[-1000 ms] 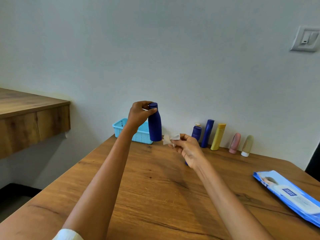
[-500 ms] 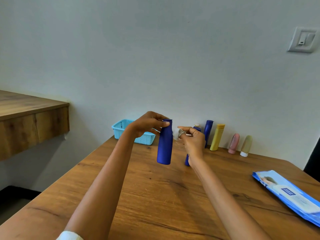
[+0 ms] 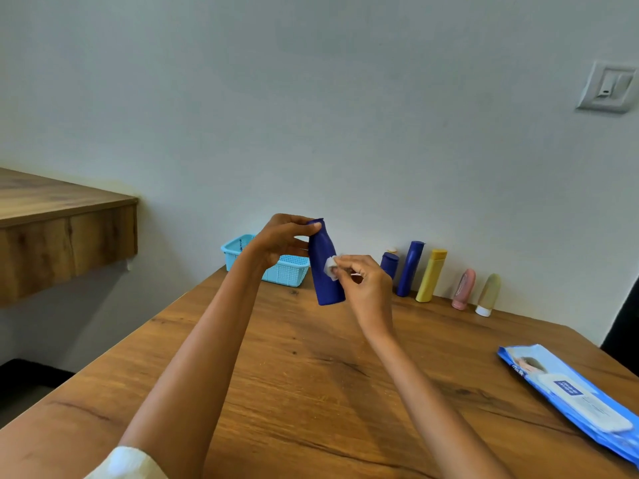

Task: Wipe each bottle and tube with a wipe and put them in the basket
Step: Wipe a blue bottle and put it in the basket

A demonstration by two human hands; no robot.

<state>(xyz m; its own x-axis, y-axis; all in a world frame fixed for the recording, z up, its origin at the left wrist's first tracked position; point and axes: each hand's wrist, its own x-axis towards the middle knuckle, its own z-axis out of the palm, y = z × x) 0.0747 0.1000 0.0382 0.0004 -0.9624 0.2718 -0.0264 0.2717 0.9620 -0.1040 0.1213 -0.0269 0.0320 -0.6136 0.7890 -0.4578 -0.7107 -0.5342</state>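
My left hand (image 3: 281, 238) grips a dark blue bottle (image 3: 324, 271) by its cap and holds it upright in the air over the table. My right hand (image 3: 364, 283) pinches a small white wipe (image 3: 331, 267) and presses it against the bottle's right side. A light blue basket (image 3: 276, 266) stands at the back of the table, partly behind my left hand. Along the wall stand a short blue bottle (image 3: 389, 265), a tall blue bottle (image 3: 410, 267), a yellow bottle (image 3: 431, 275), a pink tube (image 3: 463, 289) and a beige tube (image 3: 488, 294).
A blue pack of wipes (image 3: 570, 397) lies near the table's right edge. The wooden table (image 3: 311, 375) ends at the wall behind. A wooden shelf (image 3: 58, 229) juts out at the left, apart from the table. A wall switch (image 3: 610, 88) is at the upper right.
My left hand has carried the blue bottle from in front of the basket toward the middle. My right hand has brought the wipe up onto the bottle's side.
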